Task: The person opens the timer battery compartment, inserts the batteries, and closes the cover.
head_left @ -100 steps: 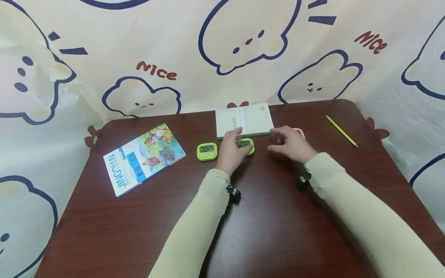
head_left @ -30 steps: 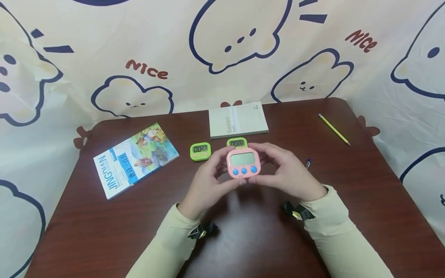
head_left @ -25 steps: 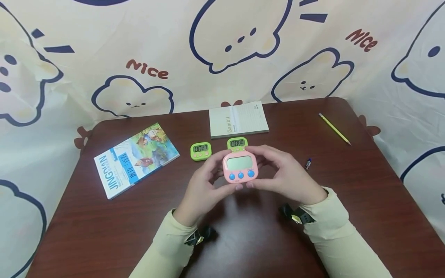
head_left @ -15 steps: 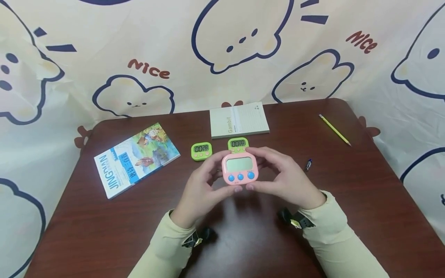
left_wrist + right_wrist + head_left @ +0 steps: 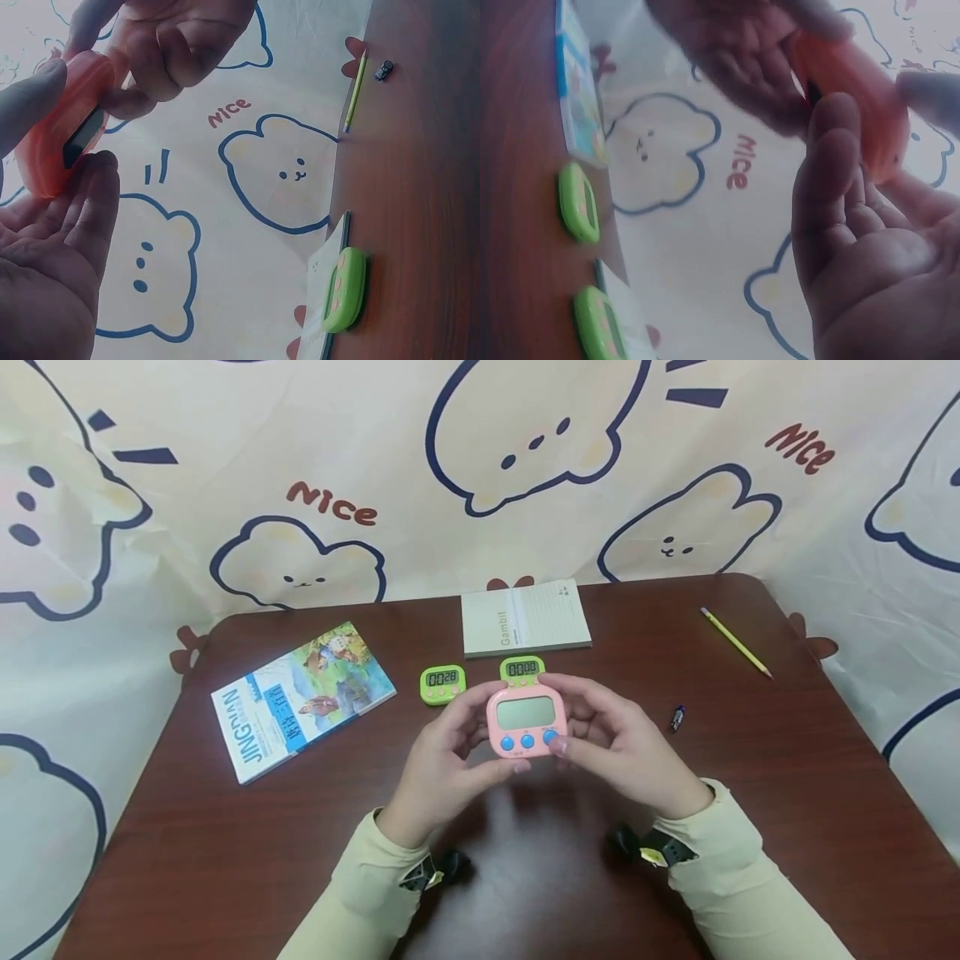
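Pink timer (image 5: 527, 713): between both hands.
Left hand (image 5: 442, 764): grips left edge.
Right hand (image 5: 637, 756): grips right edge, thumb (image 5: 588, 755) partly covering a button (image 5: 548, 735).
Hidden: some fingertips.

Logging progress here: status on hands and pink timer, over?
Left hand, right hand gripping pink timer. Display blank. Right thumb partly covering rightmost button. No obstruction visible.
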The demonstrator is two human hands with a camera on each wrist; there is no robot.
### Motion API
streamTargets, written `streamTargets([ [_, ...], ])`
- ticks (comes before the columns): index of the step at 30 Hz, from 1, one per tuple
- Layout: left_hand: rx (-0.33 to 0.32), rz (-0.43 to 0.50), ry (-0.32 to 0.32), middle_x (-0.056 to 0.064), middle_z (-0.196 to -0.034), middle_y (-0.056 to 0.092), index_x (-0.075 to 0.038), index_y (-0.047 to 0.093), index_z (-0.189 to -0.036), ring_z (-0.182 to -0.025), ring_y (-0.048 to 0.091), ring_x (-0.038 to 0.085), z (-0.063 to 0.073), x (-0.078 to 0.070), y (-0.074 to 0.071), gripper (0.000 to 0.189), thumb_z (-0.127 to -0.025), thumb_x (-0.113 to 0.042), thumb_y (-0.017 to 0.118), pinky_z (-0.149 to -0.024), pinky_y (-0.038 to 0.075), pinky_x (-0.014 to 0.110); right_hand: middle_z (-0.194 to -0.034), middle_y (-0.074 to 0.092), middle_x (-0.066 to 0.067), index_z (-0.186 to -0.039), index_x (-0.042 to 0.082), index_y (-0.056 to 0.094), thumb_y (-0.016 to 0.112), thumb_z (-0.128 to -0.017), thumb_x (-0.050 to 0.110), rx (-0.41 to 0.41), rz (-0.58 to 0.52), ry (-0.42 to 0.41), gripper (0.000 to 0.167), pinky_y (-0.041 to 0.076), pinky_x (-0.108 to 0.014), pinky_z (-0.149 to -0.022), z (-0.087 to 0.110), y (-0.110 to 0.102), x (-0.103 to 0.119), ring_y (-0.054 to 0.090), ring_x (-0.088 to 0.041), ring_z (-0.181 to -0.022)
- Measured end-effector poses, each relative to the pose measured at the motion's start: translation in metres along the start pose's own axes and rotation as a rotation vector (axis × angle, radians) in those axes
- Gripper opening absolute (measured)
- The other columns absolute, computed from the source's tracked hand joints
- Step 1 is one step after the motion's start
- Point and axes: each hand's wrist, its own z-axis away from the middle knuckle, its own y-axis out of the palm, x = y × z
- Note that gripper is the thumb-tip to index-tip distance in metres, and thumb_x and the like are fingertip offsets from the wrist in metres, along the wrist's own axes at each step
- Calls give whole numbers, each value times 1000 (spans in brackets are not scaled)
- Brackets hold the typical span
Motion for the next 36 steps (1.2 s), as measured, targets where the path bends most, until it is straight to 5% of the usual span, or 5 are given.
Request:
streamTargets([
  [9, -4, -29, 7, -5, -132, 63, -16, 48, -144, -116, 63, 14, 0, 1, -2, 77, -78, -10, 88, -98, 53, 32, -122, 63, -18, -147, 6, 44, 61, -93, -11, -4, -81, 1, 60, 60, -38, -70, -2, 6, -4, 66, -30, -88],
  [16, 3, -46, 4, -5, -131, 64, -10, 47, -145, -116, 63, 13, -1, 4, -2, 77, -79, -11, 87, -97, 54, 32, -132, 58, 3, -148, 18, 46, 86, -79, 6, -51, 204, -2, 81, 55, -29, -89, -2, 6, -5, 60, -17, -105],
  [23, 26, -35, 4, -8, -135, 60, -19, 49, -145, -118, 61, 13, -3, 6, -1, 77, -79, -12, 87, -99, 53, 32, -134, 58, 7, -144, 18, 53, 90, -74, 10, -75, 331, -84, 80, 55, -27, -90, -3, 4, -3, 58, -14, -107],
  [32, 41, -51, 73, -8, -139, 57, -21, 50, -145, -124, 57, 14, -5, 9, -1, 79, -77, -10, 88, -102, 51, 33, -129, 62, 6, -138, 13, 59, 92, -72, 12, -77, 307, -72, 74, 54, -28, -93, -3, 2, -3, 60, -15, -109],
  [36, 41, -153, 153, -2, -142, 56, -17, 51, -145, -129, 54, 15, -7, 11, -4, 80, -75, -11, 89, -103, 49, 33, -127, 64, 7, -135, 15, 61, 91, -75, 15, -72, 264, -23, 67, 54, -29, -95, -2, -1, -6, 60, -15, -111],
])
